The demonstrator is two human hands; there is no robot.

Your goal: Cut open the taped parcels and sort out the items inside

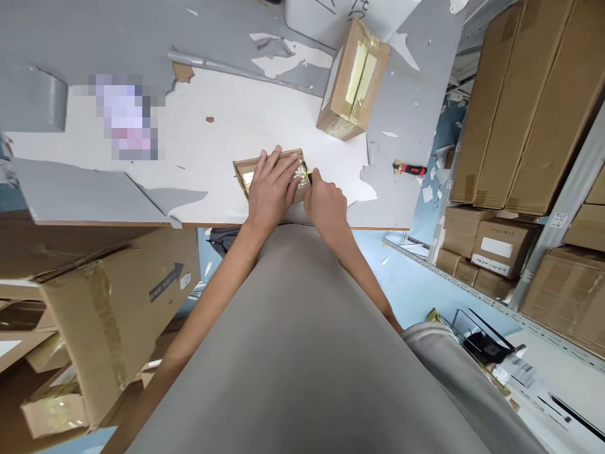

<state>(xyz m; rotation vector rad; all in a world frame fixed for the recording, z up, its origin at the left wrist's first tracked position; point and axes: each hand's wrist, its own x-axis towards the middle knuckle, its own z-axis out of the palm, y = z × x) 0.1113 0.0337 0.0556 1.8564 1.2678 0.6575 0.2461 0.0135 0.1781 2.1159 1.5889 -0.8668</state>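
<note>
A small cardboard box (pixel 244 167) with shiny clear tape lies near the front edge of the table. My left hand (pixel 270 189) rests on top of it, fingers stretched out and slightly spread, covering much of the box. At the box's right end, my right hand (pixel 327 200) is closed around a yellow and black box cutter (pixel 309 177). Only a short bit of the cutter shows beyond the fingers, against the taped end; its blade tip cannot be made out.
A taped cardboard box (pixel 353 82) stands farther back, beside a white container (pixel 326 19). A red and black handled tool (pixel 410 169) lies at the right. Torn grey covering surrounds the white tabletop (pixel 212 151). Shelves of cartons (pixel 524 107) stand right; a large open carton (pixel 127 309) is lower left.
</note>
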